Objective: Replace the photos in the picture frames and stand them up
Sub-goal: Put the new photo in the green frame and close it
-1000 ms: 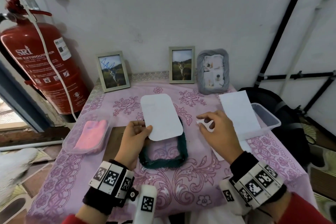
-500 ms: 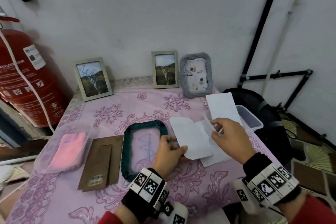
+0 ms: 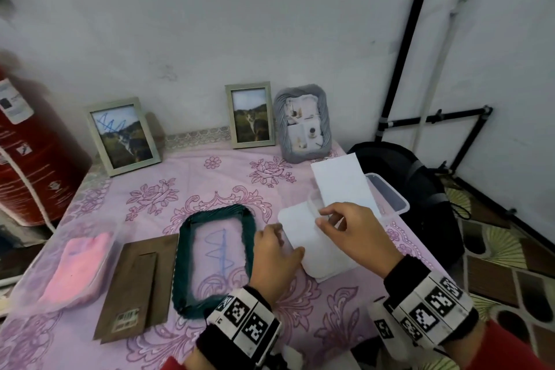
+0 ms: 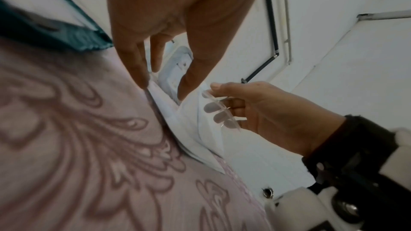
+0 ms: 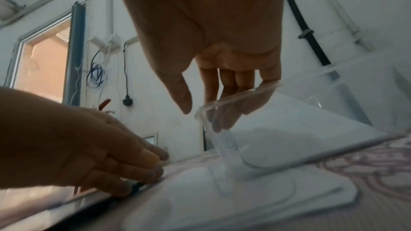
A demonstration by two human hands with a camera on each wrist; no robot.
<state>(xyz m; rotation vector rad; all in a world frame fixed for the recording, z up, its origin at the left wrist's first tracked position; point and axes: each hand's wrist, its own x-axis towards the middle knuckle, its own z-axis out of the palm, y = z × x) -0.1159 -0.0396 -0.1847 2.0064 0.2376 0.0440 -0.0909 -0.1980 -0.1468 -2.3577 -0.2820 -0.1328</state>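
A dark green frame (image 3: 214, 258) lies flat on the pink cloth, with a blue scribble showing in its opening. Its brown backing board (image 3: 135, 288) lies to the left. A white rounded photo sheet (image 3: 303, 246) lies to the right of the frame. My left hand (image 3: 279, 237) presses fingertips (image 4: 139, 78) on that sheet's left edge. My right hand (image 3: 322, 218) pinches a clear plastic pane (image 5: 224, 111) and lifts its near end off the white sheet, curving it upward.
Three frames stand against the back wall: one with a scribbled photo (image 3: 123, 135), one plain (image 3: 250, 116), one grey (image 3: 303, 123). A white paper (image 3: 342, 183) leans on a clear tub (image 3: 390, 198). A pink cloth in a tub (image 3: 78, 267) sits left, beside a red extinguisher (image 3: 30, 153).
My left hand carried the white sheet from above the green frame to the right and laid it on the cloth. My right hand took hold of the clear pane and raised it.
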